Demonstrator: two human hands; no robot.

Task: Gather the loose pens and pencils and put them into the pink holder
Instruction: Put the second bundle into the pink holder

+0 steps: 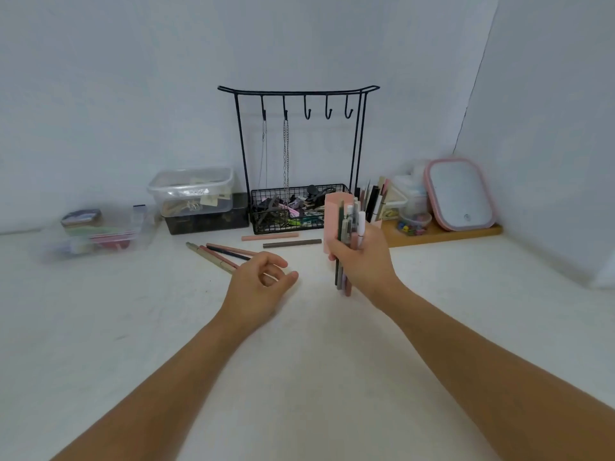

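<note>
My right hand (364, 257) grips a bundle of several pens and pencils (346, 234) upright, their lower ends near the white table. The pink holder (332, 221) stands right behind the bundle, partly hidden by it. My left hand (263, 281) hovers low over the table with fingers loosely curled and holds nothing. Just beyond its fingertips lie several loose pencils (219, 254), fanned out to the left. A pink pencil (269, 236) and a dark brown pencil (292, 243) lie side on in front of the wire basket.
A black wire rack with hooks and a basket (286, 211) stands at the back centre. Left of it are a clear tub on a dark box (193, 194) and a clear organiser (100, 234). A wooden tray (442, 234) with a pink-rimmed mirror (461, 194) sits at the back right.
</note>
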